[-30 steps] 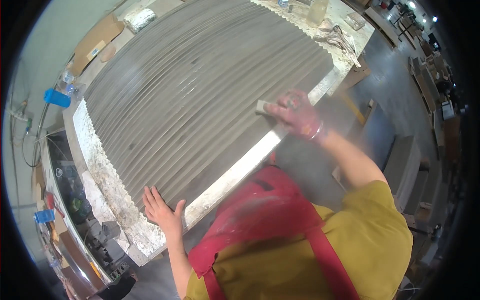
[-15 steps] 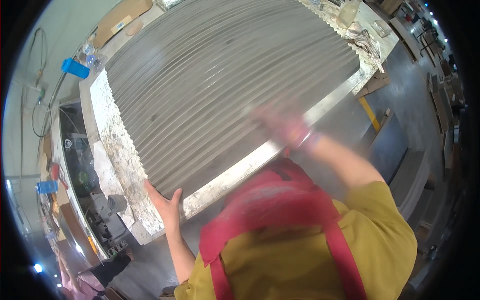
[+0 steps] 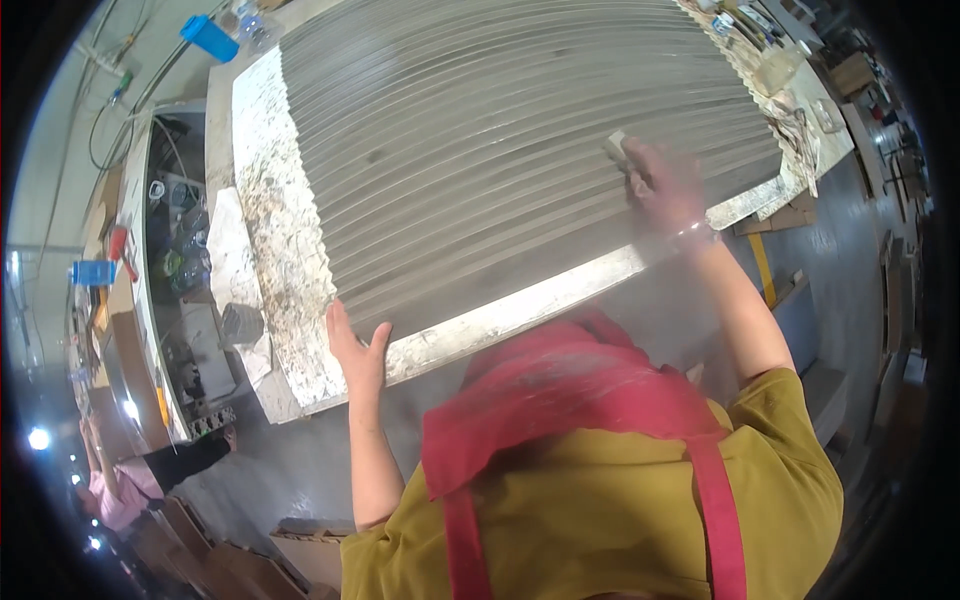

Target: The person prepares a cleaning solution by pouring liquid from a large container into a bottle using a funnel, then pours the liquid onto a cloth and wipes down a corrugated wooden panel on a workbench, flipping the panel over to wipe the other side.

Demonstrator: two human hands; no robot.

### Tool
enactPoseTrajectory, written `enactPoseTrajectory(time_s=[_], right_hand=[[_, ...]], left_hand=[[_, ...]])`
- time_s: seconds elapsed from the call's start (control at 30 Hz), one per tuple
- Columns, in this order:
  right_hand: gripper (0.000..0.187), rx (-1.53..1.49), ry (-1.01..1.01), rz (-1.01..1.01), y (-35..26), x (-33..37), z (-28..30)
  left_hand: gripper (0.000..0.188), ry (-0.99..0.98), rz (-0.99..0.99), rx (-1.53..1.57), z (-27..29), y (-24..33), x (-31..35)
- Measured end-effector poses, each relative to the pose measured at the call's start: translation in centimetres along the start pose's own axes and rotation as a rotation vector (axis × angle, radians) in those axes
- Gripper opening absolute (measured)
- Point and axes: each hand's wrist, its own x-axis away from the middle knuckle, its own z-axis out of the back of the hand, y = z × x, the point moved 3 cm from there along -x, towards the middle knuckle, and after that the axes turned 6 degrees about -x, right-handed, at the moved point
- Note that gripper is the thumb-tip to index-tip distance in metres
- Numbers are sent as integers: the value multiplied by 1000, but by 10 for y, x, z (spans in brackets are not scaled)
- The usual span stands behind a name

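**Sanding block on ribbed panel**

Moved up the grey ribbed panel point(image 3: 520, 150) since half a second ago: right hand point(image 3: 665, 185), blurred, fingers curled around a pale sanding block point(image 3: 617, 148) pressed on the ridges. Left hand point(image 3: 358, 345) lies flat, fingers together, thumb apart, on the panel's speckled near corner.
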Motion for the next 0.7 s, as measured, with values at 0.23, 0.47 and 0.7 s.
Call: enactPoseTrajectory(time_s=[0.23,0.47,0.7], right_hand=[[37,-143,-291,438,-173,5,-66],[38,-1,51,371,-99,-43,-26],[25,-144,-95,461,-147,-49,-81]], left_hand=[[84,71,-26,-56,-4,4,2],[84,122,-82,-134,-4,1,5],[84,103,-94,-130,-1,-2,6]])
